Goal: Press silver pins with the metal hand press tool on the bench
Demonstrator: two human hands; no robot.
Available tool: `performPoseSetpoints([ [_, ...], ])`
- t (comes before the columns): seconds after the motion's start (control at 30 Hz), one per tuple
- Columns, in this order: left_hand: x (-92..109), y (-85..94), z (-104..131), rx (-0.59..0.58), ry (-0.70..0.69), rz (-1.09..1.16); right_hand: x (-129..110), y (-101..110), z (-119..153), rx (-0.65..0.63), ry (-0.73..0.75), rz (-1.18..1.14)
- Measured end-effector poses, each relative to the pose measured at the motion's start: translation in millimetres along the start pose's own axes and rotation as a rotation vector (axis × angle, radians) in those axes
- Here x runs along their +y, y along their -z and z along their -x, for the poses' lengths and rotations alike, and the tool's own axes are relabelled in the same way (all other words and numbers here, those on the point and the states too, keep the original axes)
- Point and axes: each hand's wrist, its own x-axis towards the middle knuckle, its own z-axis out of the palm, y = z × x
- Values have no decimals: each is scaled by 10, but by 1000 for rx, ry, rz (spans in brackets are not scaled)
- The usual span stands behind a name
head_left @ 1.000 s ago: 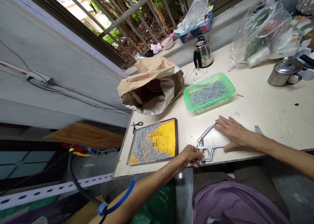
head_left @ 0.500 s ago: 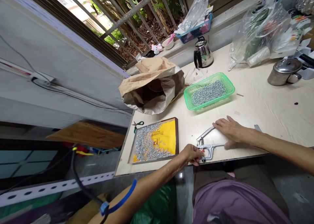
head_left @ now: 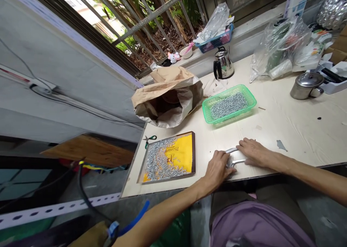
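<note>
Grey metal hand-press pliers (head_left: 238, 161) lie near the table's front edge, between my two hands. My left hand (head_left: 217, 167) is closed around their head end and hides most of it. At the handle ends, my right hand (head_left: 253, 152) has its fingers curled over the upper handle and its thumb by the lower one. The handles stand apart. To the left of my left hand sits a shallow tray (head_left: 193, 153) with a yellow printed bottom, holding many small silver metal pins (head_left: 162, 160). Whether anything is in the pliers' jaws is hidden.
Behind the hands is a green plastic basket (head_left: 206, 113) of similar pins. An open brown paper bag (head_left: 151, 95) and green-handled scissors (head_left: 150, 138) are at the left. A steel kettle (head_left: 224, 64), a lidded steel cup (head_left: 306, 86) and a plastic bag (head_left: 262, 55) stand farther back.
My left hand has moved from the lower jaw up over the pliers' head, now covering it. My right hand stays at the handles, its fingers more curled. The view has shifted slightly.
</note>
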Motion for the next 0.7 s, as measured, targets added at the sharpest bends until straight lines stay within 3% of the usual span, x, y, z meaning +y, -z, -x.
performPoseSetpoints([
  [0.1,57,-114,-218,-8,-167,-68,5,-58,38,39,-15,-13],
  [0.2,63,-153,-371,-62,-221,-120,28,-77,75,59,-57,-23],
  [0.3,48,-166,-404,-72,-238,-164,41,-83,82,61,-97,3],
  [0.57,6,-238,-457,62,-207,-104,40,-221,25,172,-44,-15],
  [0.7,-3,-283,-462,112,-216,-115,109,-171,59,213,-56,-39],
])
